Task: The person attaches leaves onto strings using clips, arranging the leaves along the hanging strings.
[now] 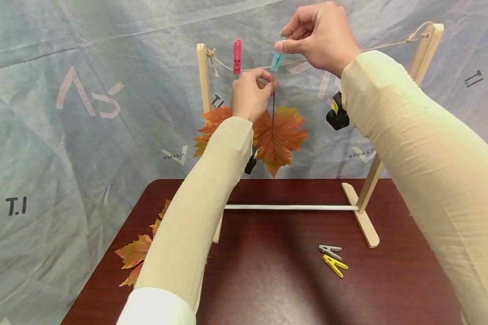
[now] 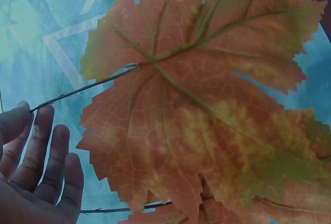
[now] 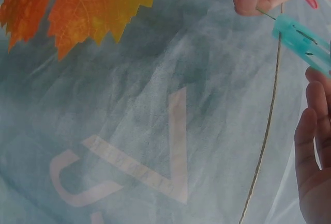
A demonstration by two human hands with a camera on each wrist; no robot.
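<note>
My left hand (image 1: 250, 94) pinches the thin dark stem (image 2: 83, 88) of an orange maple leaf (image 1: 279, 137) between thumb and forefinger, just below the string (image 1: 384, 45). From that stem the leaf hangs point down. Above it, my right hand (image 1: 324, 38) holds a teal clothespin (image 1: 277, 61) by its upper end. In the right wrist view the clothespin's lower end meets the string and the tip of the stem. A red clothespin (image 1: 237, 56) sits on the string to the left. Another orange leaf (image 1: 213, 126) hangs below it, partly behind my left hand and arm.
The string runs between two wooden posts (image 1: 204, 76), joined low down by a white rod (image 1: 290, 207). A grey clothespin (image 1: 330, 250) and a yellow clothespin (image 1: 335, 265) lie on the dark red table (image 1: 264, 289). More leaves (image 1: 136, 253) lie at left, partly behind my sleeve.
</note>
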